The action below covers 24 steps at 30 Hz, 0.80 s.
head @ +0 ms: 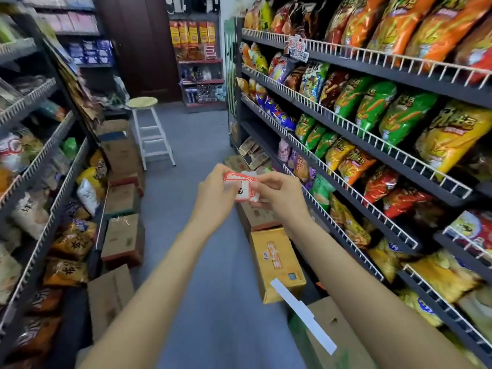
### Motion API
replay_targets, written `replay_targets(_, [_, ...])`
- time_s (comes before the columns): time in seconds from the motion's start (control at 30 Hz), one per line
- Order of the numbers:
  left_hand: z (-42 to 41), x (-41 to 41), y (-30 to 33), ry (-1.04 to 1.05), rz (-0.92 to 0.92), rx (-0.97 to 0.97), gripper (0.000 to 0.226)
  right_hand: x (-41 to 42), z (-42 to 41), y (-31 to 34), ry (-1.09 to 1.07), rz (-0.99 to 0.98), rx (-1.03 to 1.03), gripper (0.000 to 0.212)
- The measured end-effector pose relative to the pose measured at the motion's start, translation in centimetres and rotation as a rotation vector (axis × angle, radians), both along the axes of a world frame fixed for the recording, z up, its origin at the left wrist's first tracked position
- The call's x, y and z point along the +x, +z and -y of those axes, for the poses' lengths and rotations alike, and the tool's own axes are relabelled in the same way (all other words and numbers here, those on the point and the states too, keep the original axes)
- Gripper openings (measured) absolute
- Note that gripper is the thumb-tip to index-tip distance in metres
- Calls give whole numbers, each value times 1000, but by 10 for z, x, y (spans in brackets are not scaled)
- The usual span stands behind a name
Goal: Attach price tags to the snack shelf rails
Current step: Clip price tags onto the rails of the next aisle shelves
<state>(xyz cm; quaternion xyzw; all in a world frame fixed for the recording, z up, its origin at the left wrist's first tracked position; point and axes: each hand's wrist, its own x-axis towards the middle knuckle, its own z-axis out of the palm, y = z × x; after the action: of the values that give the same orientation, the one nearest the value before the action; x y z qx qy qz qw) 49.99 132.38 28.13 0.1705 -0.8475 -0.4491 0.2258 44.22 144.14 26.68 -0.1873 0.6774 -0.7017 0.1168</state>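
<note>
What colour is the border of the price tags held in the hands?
Red border on white price tags, seen in the head view.

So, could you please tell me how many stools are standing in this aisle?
1: a white stool with a round pale seat stands at the far end of the aisle, beside the stacked cardboard boxes on the left. Shelving could hide others.

Snack shelves [372, 134] right, boxes [277, 262] on the floor below — stool [149, 129] ahead, more shelves [40, 155] left.
</note>
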Motion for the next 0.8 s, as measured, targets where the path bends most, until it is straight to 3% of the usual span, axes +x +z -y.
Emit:
replay_targets(0.43, [28, -216, -74, -138, 109, 17, 8, -198, 17, -73, -112, 127, 71, 27])
replay_targets(0.53, [49, -276, -92, -203, 138, 13, 8, -244, 31, -88, -205, 143, 71, 20])
replay_targets(0.67, [67, -361, -120, -271, 207, 7, 4, -310, 37, -111, -399, 198, 104, 28])
replay_targets(0.8, [71, -435, -157, -366, 236, 26, 11, -377, 22, -152, -599, 180, 268, 9])
